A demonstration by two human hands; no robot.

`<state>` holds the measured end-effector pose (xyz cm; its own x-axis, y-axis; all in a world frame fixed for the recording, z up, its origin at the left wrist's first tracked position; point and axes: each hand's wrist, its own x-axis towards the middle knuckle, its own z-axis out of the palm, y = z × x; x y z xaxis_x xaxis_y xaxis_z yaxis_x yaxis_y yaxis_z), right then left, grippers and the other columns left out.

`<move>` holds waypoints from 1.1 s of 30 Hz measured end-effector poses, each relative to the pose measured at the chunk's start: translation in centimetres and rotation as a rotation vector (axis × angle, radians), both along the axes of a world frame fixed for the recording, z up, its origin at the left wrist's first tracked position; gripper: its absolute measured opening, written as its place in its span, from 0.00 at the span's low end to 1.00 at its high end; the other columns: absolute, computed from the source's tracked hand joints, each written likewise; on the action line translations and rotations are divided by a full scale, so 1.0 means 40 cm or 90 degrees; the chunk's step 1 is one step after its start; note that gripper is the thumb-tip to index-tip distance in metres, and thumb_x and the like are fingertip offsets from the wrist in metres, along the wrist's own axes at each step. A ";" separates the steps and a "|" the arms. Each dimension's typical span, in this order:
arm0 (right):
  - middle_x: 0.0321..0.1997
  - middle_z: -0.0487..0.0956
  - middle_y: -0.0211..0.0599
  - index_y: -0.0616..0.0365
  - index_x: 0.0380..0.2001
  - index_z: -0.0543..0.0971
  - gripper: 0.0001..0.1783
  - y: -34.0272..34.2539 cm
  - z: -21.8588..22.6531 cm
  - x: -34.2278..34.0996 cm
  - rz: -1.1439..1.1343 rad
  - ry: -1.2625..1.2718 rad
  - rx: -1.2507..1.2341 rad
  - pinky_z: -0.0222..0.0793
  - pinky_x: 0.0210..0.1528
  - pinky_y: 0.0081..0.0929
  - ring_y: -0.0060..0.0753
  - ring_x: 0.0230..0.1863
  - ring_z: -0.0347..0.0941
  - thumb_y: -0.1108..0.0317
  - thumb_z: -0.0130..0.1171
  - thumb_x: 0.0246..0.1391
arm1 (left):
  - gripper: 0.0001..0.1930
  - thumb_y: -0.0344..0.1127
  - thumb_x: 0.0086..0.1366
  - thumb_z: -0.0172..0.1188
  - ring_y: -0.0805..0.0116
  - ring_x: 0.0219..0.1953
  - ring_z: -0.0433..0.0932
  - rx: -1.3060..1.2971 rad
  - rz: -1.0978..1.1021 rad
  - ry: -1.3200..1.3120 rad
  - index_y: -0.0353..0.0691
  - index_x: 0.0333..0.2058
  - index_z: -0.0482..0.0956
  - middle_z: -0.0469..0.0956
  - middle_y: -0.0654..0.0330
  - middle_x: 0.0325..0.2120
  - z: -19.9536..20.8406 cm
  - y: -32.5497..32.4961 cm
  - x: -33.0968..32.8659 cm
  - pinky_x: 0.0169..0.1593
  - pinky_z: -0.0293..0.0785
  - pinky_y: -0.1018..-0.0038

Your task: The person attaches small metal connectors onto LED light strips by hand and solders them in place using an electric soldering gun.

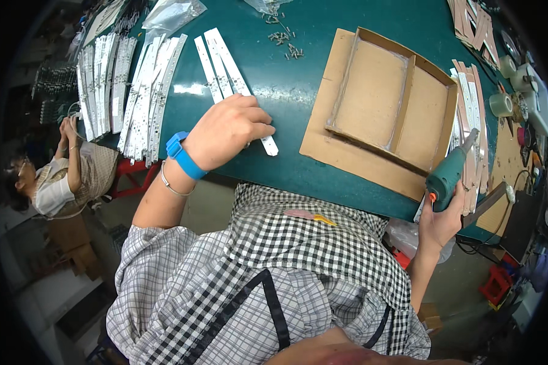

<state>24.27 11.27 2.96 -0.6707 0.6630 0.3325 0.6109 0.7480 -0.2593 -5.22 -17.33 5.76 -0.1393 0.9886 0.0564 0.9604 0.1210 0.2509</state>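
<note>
My left hand (231,128), with a blue band on the wrist, is closed over a long white strip (268,145) that sticks out below the fingers. The thumb is mostly hidden. Beyond it, a few more white strips (210,70) with small dark parts lie side by side, partly under the hand. At the right table edge my right hand (442,224) grips a green pistol-shaped hand tool (447,173) with an orange trigger and a long grey tip pointing up and away. Left of that tool sits a shallow cardboard tray (335,134) with a divider.
Bundles of white strips (146,103) lie at the left, near a clear plastic bag (170,15). Small metal parts (292,52) are scattered at the back. More strips (478,121) and tape rolls (501,104) are on the right. Another person (58,176) sits at far left.
</note>
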 end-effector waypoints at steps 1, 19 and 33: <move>0.49 0.76 0.51 0.61 0.55 0.68 0.37 0.000 -0.001 -0.001 -0.001 0.000 0.002 0.71 0.48 0.36 0.52 0.47 0.75 0.75 0.69 0.37 | 0.14 0.24 0.41 0.63 0.64 0.38 0.74 -0.015 0.011 -0.005 0.40 0.31 0.83 0.80 0.63 0.36 -0.006 -0.005 -0.006 0.42 0.72 0.69; 0.32 0.67 0.31 0.68 0.58 0.60 0.40 -0.113 0.110 -0.081 0.111 0.532 -0.556 0.68 0.41 0.25 0.25 0.32 0.67 0.91 0.60 0.38 | 0.08 0.27 0.50 0.64 0.60 0.32 0.76 0.051 0.111 -0.044 0.38 0.31 0.81 0.80 0.57 0.28 -0.003 0.095 -0.098 0.37 0.73 0.67; 0.33 0.70 0.31 0.65 0.45 0.70 0.23 -0.130 0.014 -0.144 0.171 0.398 -0.510 0.66 0.38 0.21 0.24 0.34 0.66 0.85 0.64 0.44 | 0.09 0.26 0.51 0.66 0.72 0.25 0.76 0.084 0.273 -0.192 0.34 0.32 0.80 0.80 0.60 0.24 -0.129 0.204 -0.224 0.33 0.74 0.77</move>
<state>18.52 6.06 3.53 -0.6883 0.6972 0.2007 0.0363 0.3094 -0.9502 -14.16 -9.18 0.62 -0.5575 0.8271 0.0713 0.7152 0.4349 0.5471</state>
